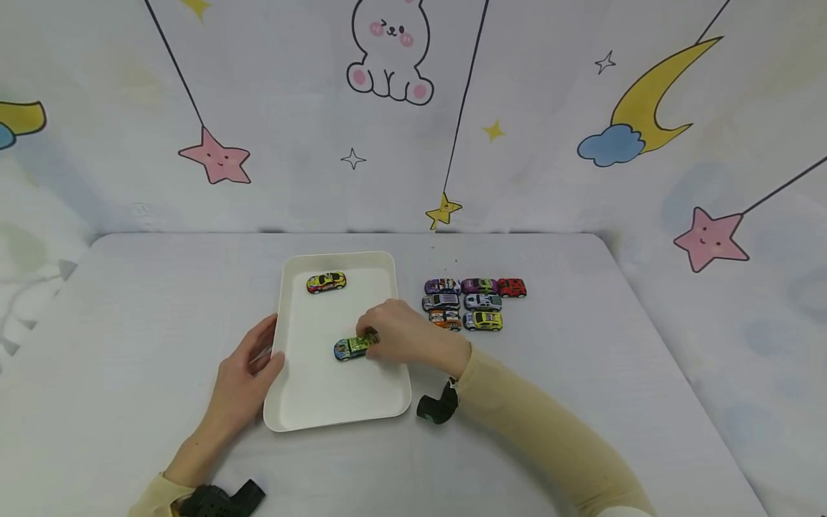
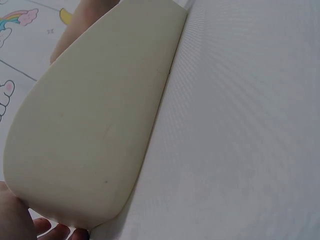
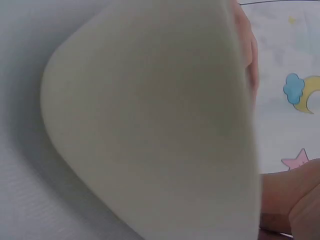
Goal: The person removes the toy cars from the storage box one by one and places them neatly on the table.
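At about 8 o'clock in the head view, the left hand (image 1: 242, 373) rests against the left rim of the white tray (image 1: 323, 402), fingers fairly straight, thumb on the edge, steadying it on the bench (image 1: 161, 301); it curls round nothing. The left wrist view shows only the tray's pale wall with fingertips at its lower corner.

Inside the tray, a yellow toy car (image 1: 326, 282) lies near the far edge at 12 o'clock, well apart from the hands. Near the tray's middle, the right hand (image 1: 407, 334) has its grip closed on a green and blue toy car (image 1: 352, 347), fingertips pinching its rear end while the front points toward 9 o'clock. The car looks to be touching the tray floor or just above it; I cannot tell which.

At 2 o'clock from the tray, a cluster of seven small cars (image 1: 474, 303) sits on the bench in tight rows, just beside one another.

As a judgement: one car is already laid in the tray, a second is being placed, and seven wait outside, so the work seems early, with most of it left.
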`<state>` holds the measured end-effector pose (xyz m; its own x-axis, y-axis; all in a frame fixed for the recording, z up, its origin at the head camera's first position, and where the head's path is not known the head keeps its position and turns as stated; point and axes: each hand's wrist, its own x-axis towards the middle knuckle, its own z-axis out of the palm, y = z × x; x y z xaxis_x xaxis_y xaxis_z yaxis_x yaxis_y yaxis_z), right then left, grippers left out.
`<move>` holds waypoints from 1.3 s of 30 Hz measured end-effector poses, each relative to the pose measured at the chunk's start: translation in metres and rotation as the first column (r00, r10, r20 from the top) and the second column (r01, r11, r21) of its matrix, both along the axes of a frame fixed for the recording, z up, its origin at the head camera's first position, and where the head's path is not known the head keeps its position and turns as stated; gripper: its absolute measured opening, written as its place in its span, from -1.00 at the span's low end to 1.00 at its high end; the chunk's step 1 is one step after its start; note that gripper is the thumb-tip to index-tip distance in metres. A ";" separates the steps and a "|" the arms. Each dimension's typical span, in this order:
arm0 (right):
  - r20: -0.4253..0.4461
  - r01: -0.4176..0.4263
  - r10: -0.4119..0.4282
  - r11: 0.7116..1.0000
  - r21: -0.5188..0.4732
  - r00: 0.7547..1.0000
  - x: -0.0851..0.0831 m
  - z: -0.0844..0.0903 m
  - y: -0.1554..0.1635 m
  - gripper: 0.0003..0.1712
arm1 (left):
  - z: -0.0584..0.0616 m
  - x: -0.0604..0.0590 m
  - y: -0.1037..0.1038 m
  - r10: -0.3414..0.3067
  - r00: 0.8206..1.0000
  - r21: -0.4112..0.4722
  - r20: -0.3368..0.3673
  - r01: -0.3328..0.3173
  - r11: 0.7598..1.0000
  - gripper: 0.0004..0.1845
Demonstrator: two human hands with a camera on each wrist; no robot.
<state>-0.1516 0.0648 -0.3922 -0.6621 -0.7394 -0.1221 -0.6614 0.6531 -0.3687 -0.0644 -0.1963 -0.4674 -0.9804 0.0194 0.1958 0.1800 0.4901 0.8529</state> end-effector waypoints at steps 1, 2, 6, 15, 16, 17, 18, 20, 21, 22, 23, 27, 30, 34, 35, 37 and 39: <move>0.003 0.005 -0.005 1.000 -0.005 1.000 0.001 -0.001 0.002 -0.67 | 0.000 0.000 0.000 0.001 1.000 0.000 0.001 -0.001 1.000 -0.38; 0.009 0.011 -0.011 1.000 -0.012 1.000 0.001 -0.001 0.004 -0.66 | 0.000 0.000 0.000 0.002 1.000 0.001 0.004 -0.002 1.000 -0.38; 0.001 0.024 -0.024 0.998 -0.052 1.000 0.004 -0.002 0.011 -0.66 | 0.002 0.001 0.002 0.006 1.000 0.005 0.009 -0.006 1.000 -0.37; -0.080 0.027 -0.046 0.975 -0.220 0.996 0.012 0.005 0.026 -0.72 | 0.005 0.002 0.003 0.001 1.000 0.023 -0.010 -0.001 1.000 -0.36; -0.088 0.035 -0.058 0.970 -0.239 0.994 0.013 0.006 0.028 -0.72 | 0.005 0.002 0.003 0.002 1.000 0.024 -0.011 -0.001 1.000 -0.36; -0.099 0.041 -0.068 0.965 -0.258 0.993 0.013 0.006 0.031 -0.72 | 0.005 0.002 0.003 0.001 1.000 0.026 -0.011 -0.001 1.000 -0.36; -0.113 0.044 -0.078 0.961 -0.274 0.990 0.014 0.006 0.033 -0.72 | 0.005 0.002 0.003 0.002 1.000 0.027 -0.011 -0.002 1.000 -0.36; -0.155 0.043 -0.093 0.952 -0.302 0.983 0.014 0.004 0.037 -0.72 | 0.005 0.002 0.003 0.002 1.000 0.029 -0.010 -0.001 1.000 -0.36; -0.173 0.042 -0.101 0.948 -0.317 0.980 0.014 0.003 0.040 -0.71 | 0.005 0.002 0.003 0.002 1.000 0.031 -0.009 -0.001 1.000 -0.36; -0.186 0.040 -0.109 0.940 -0.340 0.976 0.014 0.002 0.043 -0.71 | 0.005 0.002 0.004 0.001 1.000 0.032 -0.009 0.000 0.999 -0.36; -0.201 0.040 -0.119 0.933 -0.359 0.972 0.013 0.000 0.046 -0.70 | 0.005 0.002 0.004 0.001 1.000 0.035 -0.008 0.000 0.999 -0.36; -0.217 0.050 -0.163 0.892 -0.449 0.963 0.014 -0.003 0.060 -0.67 | 0.005 0.002 0.003 0.001 1.000 0.029 -0.015 -0.001 1.000 -0.36; -0.190 0.084 -0.200 0.868 -0.490 0.961 0.016 -0.004 0.073 -0.64 | 0.005 0.002 0.003 0.003 1.000 0.022 -0.016 -0.003 1.000 -0.36; -0.174 0.147 -0.260 0.861 -0.487 0.950 0.017 -0.010 0.091 -0.62 | 0.004 0.002 0.002 0.005 1.000 0.012 -0.005 -0.004 1.000 -0.37; -0.180 0.158 -0.274 0.862 -0.482 0.945 0.016 -0.012 0.096 -0.61 | 0.004 0.002 0.002 0.005 1.000 0.010 -0.003 -0.005 1.000 -0.37; -0.187 0.181 -0.299 0.861 -0.475 0.936 0.015 -0.015 0.106 -0.61 | 0.003 0.002 0.002 0.005 1.000 0.005 -0.002 -0.005 1.000 -0.37; -0.195 0.196 -0.322 0.855 -0.480 0.926 0.014 -0.018 0.116 -0.60 | 0.002 0.001 0.002 0.004 1.000 0.008 -0.005 -0.004 1.000 -0.37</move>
